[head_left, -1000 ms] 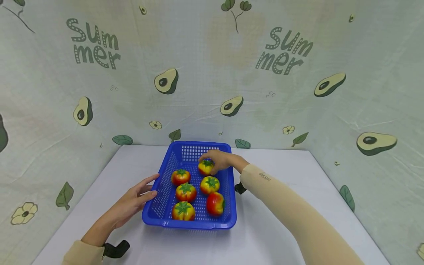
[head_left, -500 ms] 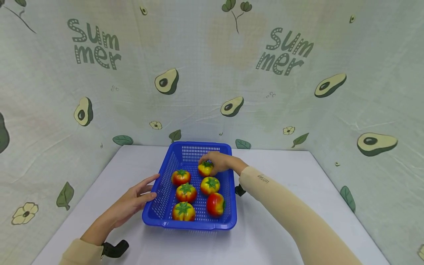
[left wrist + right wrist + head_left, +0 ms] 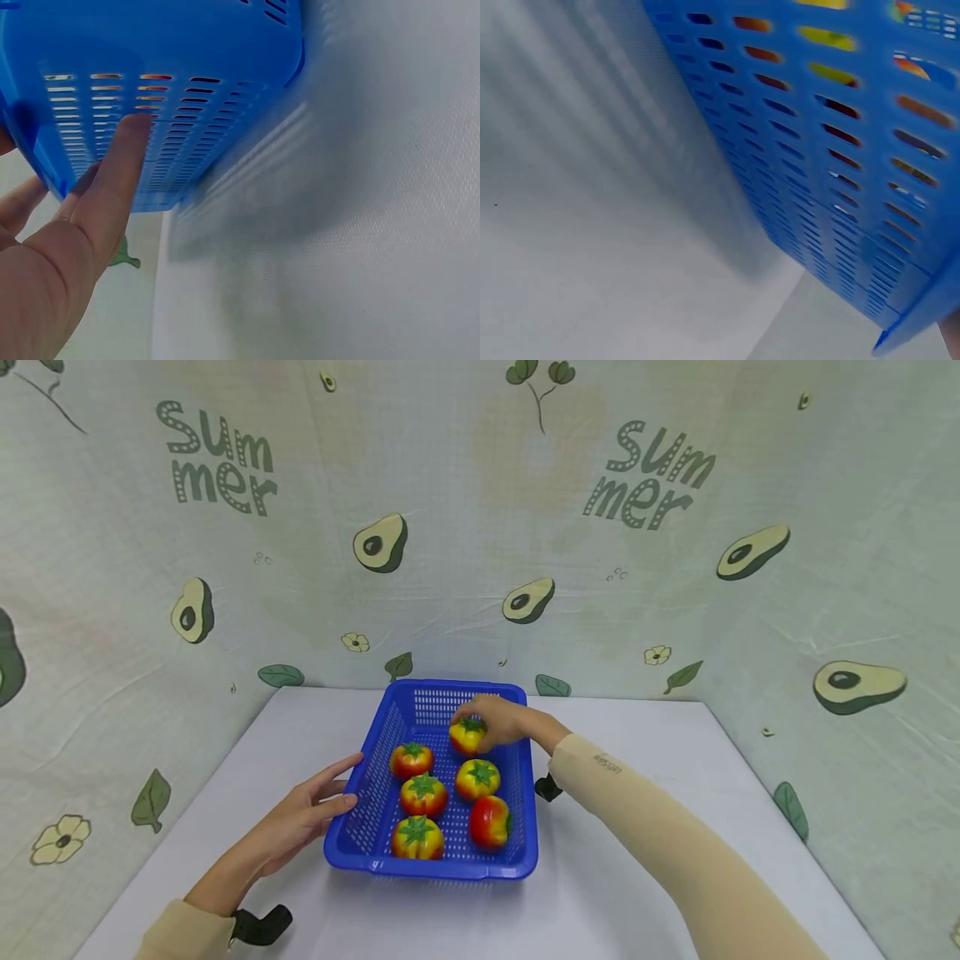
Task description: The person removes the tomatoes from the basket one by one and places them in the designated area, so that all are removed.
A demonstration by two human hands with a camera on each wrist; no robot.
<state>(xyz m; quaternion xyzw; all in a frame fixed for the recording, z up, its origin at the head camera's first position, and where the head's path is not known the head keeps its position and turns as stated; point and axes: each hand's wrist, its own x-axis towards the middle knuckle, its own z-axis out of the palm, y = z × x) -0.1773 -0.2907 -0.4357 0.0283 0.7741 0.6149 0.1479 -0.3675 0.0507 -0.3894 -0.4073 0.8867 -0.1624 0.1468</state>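
Observation:
In the head view, my right hand (image 3: 497, 722) reaches over the right wall of a blue plastic basket (image 3: 442, 865). It pinches a yellow-and-red tomato (image 3: 465, 740) with a green leafy top at the basket's back right. My left hand (image 3: 307, 814) touches the left side of the basket, fingers extended. The left wrist view shows one finger (image 3: 112, 176) of it lying along the slotted outer wall. More tomatoes sit in the basket, among them a yellow one (image 3: 477, 779) just in front of the right hand. In the right wrist view, the basket wall (image 3: 802, 150) hides most of that hand.
Other tomatoes form a left column, including a red one (image 3: 411, 761). A red tomato (image 3: 489, 823) lies on its side at the front right. The basket stands on a white table (image 3: 615, 877), with a printed avocado cloth (image 3: 450, 477) hanging behind and at both sides.
My right hand dips slightly, then rises a little with the tomato in its fingers. My left hand and the basket hold their places, apart from a tiny shift of the whole view.

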